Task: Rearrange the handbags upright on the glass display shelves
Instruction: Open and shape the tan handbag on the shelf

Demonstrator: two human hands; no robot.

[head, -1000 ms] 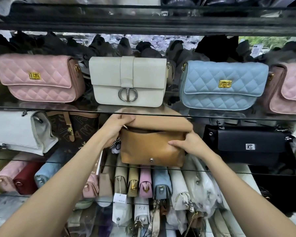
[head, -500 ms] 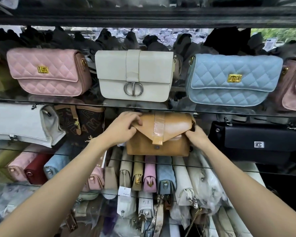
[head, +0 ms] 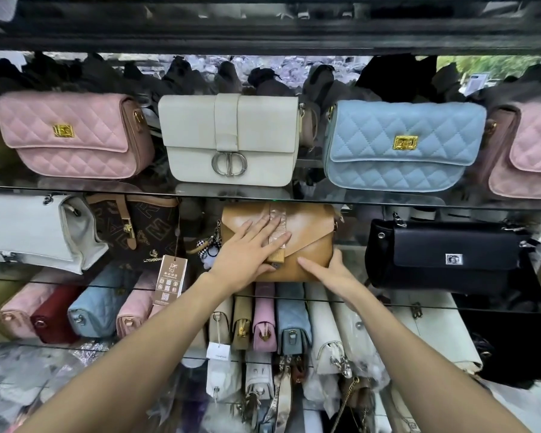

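**Settling the tan bag upright on the middle shelf**

Pressing my left hand (head: 247, 251) flat on the flap of the tan bag (head: 306, 239), fingers straight and spread, I have no curl round anything. My right hand (head: 331, 270) lies open too, fingers straight against the bag's lower right corner. The bag stands on the middle glass shelf (head: 419, 300), just far of both hands, its long axis running left to right along the shelf edge. My left hand is the one further onto it, so I judge any last push back comes from there, with the right steadying the near corner.

Counted: on the top shelf, two pink bags, the left one (head: 72, 135) whole and the right cut by the frame, one white bag (head: 231, 139), one blue bag (head: 403, 145). On the middle shelf, four: a white one far left, a brown bag (head: 138, 229), the tan bag, a black bag (head: 450, 254).
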